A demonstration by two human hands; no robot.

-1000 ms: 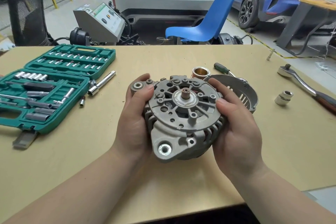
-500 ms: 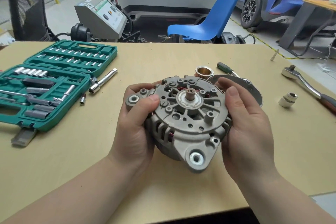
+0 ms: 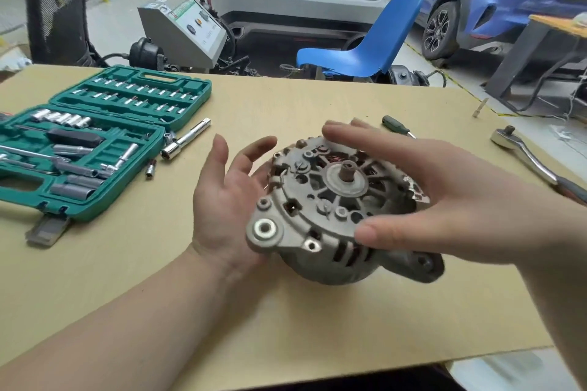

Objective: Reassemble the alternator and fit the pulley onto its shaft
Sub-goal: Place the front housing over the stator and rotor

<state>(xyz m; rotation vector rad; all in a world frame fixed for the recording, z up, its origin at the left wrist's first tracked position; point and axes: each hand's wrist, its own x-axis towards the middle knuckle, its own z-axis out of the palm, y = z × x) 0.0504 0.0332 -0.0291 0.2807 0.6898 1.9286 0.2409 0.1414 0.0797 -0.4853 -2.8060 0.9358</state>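
**Alternator between two loose hands**

The alternator [image 3: 330, 216] sits mid-surface [image 3: 286, 320], shaft end up. Left hand [image 3: 227, 197] has its fingers spread, palm against the housing's side. Right hand [image 3: 444, 200] reaches over the top, fingers straight, not really gripping. Socket set [image 3: 95, 143] sits off left.

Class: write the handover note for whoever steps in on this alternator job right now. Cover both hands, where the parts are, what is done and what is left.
Left hand: open, palm against the alternator side.
Right hand: open, fingers spread over its top, thumb at the front edge.
Alternator: on the table, housing closed, bare shaft pointing up.
Tools: ratchet at right, socket set at left.
Left: fit the pulley; it is not visible now.
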